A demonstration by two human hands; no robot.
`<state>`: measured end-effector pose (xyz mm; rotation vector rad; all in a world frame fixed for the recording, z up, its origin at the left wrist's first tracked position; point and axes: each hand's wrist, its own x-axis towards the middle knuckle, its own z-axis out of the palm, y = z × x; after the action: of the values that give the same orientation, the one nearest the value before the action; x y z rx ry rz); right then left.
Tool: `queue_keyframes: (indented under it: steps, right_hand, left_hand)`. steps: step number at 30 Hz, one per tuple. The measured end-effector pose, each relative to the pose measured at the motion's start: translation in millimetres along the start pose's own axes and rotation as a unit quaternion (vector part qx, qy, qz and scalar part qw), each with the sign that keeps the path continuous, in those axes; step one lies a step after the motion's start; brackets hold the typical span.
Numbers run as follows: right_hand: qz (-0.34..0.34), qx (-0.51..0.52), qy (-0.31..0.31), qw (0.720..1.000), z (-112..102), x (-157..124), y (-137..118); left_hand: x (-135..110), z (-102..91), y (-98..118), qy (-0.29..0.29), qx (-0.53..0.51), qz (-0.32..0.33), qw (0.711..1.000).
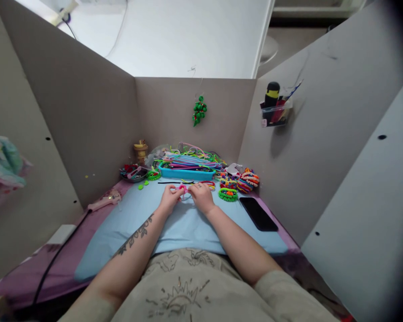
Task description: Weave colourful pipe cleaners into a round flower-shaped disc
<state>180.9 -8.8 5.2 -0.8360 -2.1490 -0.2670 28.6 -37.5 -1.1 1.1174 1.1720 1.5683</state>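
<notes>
My left hand (169, 198) and my right hand (201, 197) meet over a light blue mat (134, 223), fingers pinched together on a small pink pipe-cleaner piece (183, 189) held between them. Just beyond the hands lies a teal tray (186, 173) heaped with coloured pipe cleaners. A black pipe cleaner (169, 182) lies flat in front of the tray. A green coiled ring (227, 194) sits right of my right hand.
A black phone (258, 213) lies at the mat's right edge. Coiled colourful craft pieces (246, 180) sit at the back right. A pink glue gun (104, 201) with a black cord lies left. Grey partition walls enclose the desk; a green ornament (199, 110) hangs on the back wall.
</notes>
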Motion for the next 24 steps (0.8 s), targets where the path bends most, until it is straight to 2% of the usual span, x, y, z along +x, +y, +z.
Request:
queue_keyframes:
  steps: [6,13,19,24]
  right_hand:
    - [0.001,-0.001,0.01,1.0,-1.2,-1.5,1.2]
    - [-0.001,0.003,0.015,1.0,-2.7,-1.5,-0.7]
    - [0.011,0.022,0.02,0.999,-2.1,-0.8,2.4]
    - [0.045,0.043,0.053,0.997,3.2,-0.7,6.9]
  left_hand:
    - [-2.8,1.5,0.2,-0.046,0.002,-0.028,0.999]
    - [0.3,-0.8,-3.0,-0.046,0.0,-0.027,0.999]
    - [-1.9,1.0,-3.2,-0.042,0.011,0.005,0.999]
    - [-2.4,1.9,-3.6,-0.036,0.028,0.051,0.998]
